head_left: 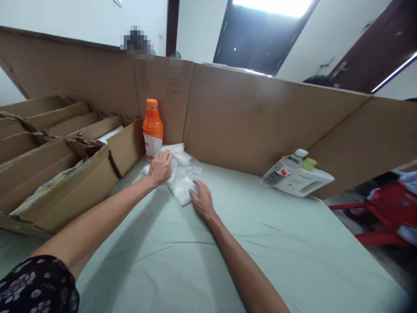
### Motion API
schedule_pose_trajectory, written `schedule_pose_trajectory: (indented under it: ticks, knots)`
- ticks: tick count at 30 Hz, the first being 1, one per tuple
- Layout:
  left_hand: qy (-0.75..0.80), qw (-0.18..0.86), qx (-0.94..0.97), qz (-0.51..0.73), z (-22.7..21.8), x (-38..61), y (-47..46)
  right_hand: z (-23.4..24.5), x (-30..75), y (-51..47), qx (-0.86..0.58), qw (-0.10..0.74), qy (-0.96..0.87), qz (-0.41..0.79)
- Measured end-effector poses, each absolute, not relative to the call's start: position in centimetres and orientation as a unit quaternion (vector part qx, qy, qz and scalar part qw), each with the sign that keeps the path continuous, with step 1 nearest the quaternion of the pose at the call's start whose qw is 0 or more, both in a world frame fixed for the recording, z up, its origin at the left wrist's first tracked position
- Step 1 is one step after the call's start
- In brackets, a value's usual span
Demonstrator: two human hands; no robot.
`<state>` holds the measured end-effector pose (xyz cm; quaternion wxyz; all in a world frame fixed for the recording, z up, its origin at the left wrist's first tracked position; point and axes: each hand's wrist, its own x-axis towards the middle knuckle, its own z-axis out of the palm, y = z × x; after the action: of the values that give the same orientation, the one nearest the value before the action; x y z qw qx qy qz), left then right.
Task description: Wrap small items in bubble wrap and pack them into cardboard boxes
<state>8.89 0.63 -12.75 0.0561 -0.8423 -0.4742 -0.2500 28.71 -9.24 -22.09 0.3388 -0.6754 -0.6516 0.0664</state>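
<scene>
Several clear and white plastic packets (181, 188) lie in a loose pile on the pale green cloth, close to the cardboard wall. My left hand (160, 168) reaches over the left side of the pile with its fingers curled down and closed on a plastic packet; the fingertips are partly hidden. At the right edge of the nearest flat packet rests my right hand (203, 200), its thumb and fingers apart, touching or almost touching the plastic. Just behind my left hand stands an orange bottle (153, 128) with a white label, upright.
Cardboard boxes with dividers (71, 187) fill the left side, some holding papers. A tall cardboard wall (247, 121) closes off the back. At right, a clear bottle (283, 169) leans against a white jug (304, 181) with a green cap. Beyond the table is a red chair (387, 208).
</scene>
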Motion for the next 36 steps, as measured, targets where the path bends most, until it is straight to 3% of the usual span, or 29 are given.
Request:
schedule_pose_trajectory:
  ticks: [6, 26, 36]
  knots:
    - [-0.525, 0.031, -0.822, -0.22, -16.8, 6.4, -0.8, -23.4, 28.0, -9.7, -0.68, 0.331, -0.651, 0.063]
    - [-0.61, -0.008, -0.717, -0.337, -17.8, 6.6, -3.1, -21.8, 27.7, -10.4, -0.692, 0.275, -0.665, 0.059]
    - [-0.587, -0.063, -0.76, -0.271, -19.6, 8.2, -2.0, -19.9, 29.1, -7.7, -0.7, 0.222, -0.678, 0.036]
